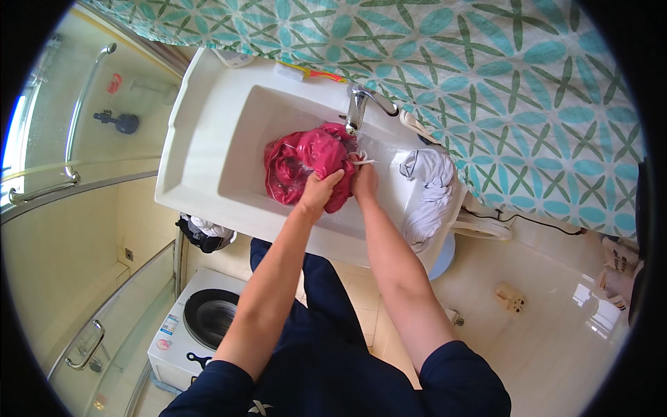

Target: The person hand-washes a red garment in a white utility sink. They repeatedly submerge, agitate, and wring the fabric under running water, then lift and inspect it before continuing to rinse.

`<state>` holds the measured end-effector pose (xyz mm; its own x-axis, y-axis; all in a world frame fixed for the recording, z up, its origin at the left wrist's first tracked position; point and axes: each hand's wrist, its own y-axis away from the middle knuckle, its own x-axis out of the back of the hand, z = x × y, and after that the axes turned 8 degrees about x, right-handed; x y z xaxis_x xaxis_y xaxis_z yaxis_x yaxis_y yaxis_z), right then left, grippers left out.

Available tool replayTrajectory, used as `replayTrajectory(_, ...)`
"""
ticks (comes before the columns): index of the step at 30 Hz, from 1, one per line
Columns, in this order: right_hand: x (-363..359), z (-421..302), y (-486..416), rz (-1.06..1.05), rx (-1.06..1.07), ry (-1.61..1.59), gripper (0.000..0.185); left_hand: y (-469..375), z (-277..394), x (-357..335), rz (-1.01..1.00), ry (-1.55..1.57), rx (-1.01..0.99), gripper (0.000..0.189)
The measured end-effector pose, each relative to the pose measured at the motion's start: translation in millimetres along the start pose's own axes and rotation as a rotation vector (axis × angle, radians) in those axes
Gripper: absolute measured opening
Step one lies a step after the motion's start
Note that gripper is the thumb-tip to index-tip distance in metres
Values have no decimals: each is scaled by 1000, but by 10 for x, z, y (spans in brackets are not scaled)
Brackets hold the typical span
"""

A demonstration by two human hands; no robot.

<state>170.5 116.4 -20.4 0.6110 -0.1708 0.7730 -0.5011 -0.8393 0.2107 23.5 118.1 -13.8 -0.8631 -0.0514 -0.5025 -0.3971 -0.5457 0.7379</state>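
Note:
A wet, bunched red garment [305,156] lies in the basin of a white laundry sink [195,180], below a chrome faucet [357,109]. My left hand [319,193] grips the cloth at its near side, the thumb stretched across a fold. At its right edge, my right hand [366,181] is closed on the fabric, with its fingers partly hidden. White drawstrings [360,157] loop out just above that hand. Water glistens on the garment and in the basin around it.
A twisted white garment [430,198] hangs over the sink's right side. The back ledge holds a scrub brush [307,72] and a white bottle [233,58]. A patterned curtain [469,78] borders the sink. A washing machine [182,323] stands at lower left, near a glass shower door [120,313].

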Motion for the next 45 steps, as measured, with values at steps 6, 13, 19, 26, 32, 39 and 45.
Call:
replayTrajectory(6,-90,225,126,-330,286,484,37,-183,-224,186,506,-501,-110,92)
replayTrajectory(13,-14,370,66,-435,287,397,37,-132,-362,141,495,116,-11,82)
replayTrajectory(19,-67,2,45,-66,-72,109,44,-55,-398,-10,474,146,113,96)
replayTrajectory(26,123,-641,906,-272,-217,-1065,37,-519,-164,289,-628,782,172,63)
replayTrajectory(32,-10,-664,649,-70,-170,-72,49,-268,-248,191,-145,511,180,35)
replayTrajectory(39,-149,46,91,91,-17,127,40,39,-48,3,14,-111,-5,32)
replayTrajectory(45,-26,311,213,-547,343,511,38,-226,-138,120,366,-288,-84,49)
